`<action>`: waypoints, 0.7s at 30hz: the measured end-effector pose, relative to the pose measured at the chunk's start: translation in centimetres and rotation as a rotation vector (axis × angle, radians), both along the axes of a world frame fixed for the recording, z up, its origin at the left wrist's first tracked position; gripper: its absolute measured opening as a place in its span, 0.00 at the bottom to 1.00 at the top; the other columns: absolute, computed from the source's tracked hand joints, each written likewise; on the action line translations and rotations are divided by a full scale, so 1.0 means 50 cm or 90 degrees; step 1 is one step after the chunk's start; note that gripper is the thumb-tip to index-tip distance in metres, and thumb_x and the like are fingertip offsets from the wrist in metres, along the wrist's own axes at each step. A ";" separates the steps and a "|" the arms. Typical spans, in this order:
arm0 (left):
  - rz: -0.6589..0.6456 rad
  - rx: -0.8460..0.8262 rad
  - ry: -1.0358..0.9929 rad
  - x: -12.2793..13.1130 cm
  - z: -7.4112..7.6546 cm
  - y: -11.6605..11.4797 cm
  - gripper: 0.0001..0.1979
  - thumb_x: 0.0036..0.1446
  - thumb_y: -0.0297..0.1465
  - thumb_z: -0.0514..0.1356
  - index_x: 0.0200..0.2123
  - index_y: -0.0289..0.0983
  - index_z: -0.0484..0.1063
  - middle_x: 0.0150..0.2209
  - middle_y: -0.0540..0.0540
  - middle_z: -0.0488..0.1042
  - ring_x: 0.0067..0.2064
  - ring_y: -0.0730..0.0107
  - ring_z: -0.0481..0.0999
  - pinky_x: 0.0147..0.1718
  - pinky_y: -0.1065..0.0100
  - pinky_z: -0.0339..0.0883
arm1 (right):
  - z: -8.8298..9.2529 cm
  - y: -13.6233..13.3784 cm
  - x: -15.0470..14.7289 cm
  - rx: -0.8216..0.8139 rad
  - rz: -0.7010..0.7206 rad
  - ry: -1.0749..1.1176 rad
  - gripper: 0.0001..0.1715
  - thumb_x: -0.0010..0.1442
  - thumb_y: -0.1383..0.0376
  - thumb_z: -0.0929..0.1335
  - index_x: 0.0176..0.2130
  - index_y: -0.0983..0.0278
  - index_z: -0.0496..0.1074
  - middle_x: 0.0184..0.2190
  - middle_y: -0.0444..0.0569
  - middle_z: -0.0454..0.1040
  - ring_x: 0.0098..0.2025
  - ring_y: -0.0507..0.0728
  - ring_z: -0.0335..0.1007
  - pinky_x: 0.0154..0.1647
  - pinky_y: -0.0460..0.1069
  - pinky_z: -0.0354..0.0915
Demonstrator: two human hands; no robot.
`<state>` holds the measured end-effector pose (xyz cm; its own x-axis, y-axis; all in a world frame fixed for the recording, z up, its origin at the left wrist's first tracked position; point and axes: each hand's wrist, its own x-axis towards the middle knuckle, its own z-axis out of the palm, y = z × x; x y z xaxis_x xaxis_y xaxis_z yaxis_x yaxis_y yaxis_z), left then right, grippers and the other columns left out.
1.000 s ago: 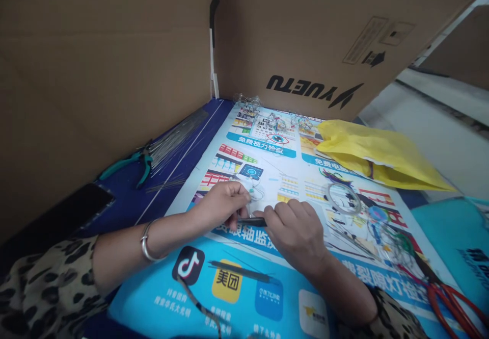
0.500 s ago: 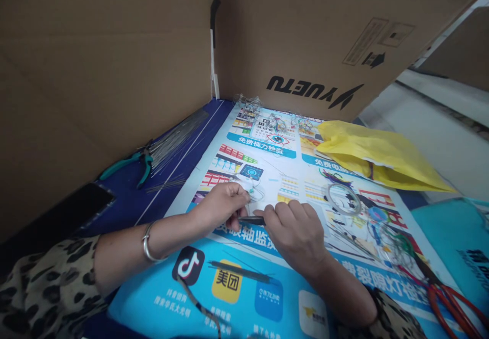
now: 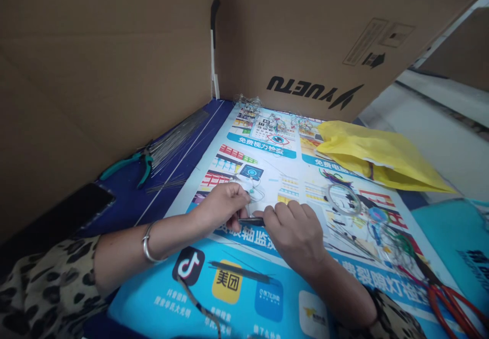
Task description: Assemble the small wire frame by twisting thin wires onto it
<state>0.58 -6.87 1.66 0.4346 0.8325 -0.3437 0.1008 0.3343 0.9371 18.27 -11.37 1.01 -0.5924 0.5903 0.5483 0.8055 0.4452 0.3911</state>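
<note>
My left hand point(image 3: 223, 204) rests on a printed blue and white poster point(image 3: 244, 298), fingers pinched on a thin wire piece with a small green bead point(image 3: 252, 191). My right hand point(image 3: 296, 232) is closed around a slim dark tool point(image 3: 252, 221) whose tip points left, touching the left fingertips. A silver bangle point(image 3: 146, 242) sits on my left wrist. Both forearms wear leopard-print sleeves.
Cardboard walls point(image 3: 95, 74) stand behind and to the left. Teal-handled pliers point(image 3: 132, 164) and a bundle of straight wires point(image 3: 175, 137) lie at the left. A yellow bag point(image 3: 378, 158), a tape ring point(image 3: 343, 198), coloured wire bits and red-handled scissors point(image 3: 453, 303) lie at the right. A dark phone point(image 3: 72, 211) lies near left.
Almost nothing differs; both hands stay together at the same spot, with only slight finger shifts around the tool tip.
</note>
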 end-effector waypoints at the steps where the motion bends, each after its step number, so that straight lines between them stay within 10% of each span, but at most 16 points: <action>1: -0.001 0.003 0.000 0.000 -0.001 0.000 0.07 0.54 0.32 0.55 0.27 0.35 0.62 0.18 0.55 0.69 0.12 0.80 0.67 0.10 0.79 0.56 | 0.000 -0.001 0.000 0.000 -0.001 0.001 0.08 0.58 0.68 0.65 0.26 0.63 0.67 0.20 0.45 0.62 0.27 0.54 0.51 0.30 0.52 0.43; 10: -0.024 0.118 0.066 -0.005 0.009 -0.007 0.08 0.57 0.34 0.52 0.28 0.37 0.61 0.21 0.55 0.68 0.15 0.80 0.67 0.13 0.78 0.59 | 0.005 -0.015 -0.008 -0.141 -0.051 0.012 0.09 0.54 0.71 0.66 0.24 0.62 0.65 0.21 0.46 0.65 0.27 0.54 0.55 0.28 0.51 0.43; 21: -0.328 0.815 0.347 -0.031 0.000 -0.014 0.08 0.56 0.25 0.51 0.37 0.38 0.69 0.27 0.47 0.73 0.27 0.70 0.69 0.26 0.69 0.61 | 0.042 -0.019 -0.009 -0.590 -0.142 0.030 0.11 0.57 0.60 0.65 0.27 0.61 0.72 0.26 0.45 0.76 0.26 0.53 0.68 0.23 0.48 0.43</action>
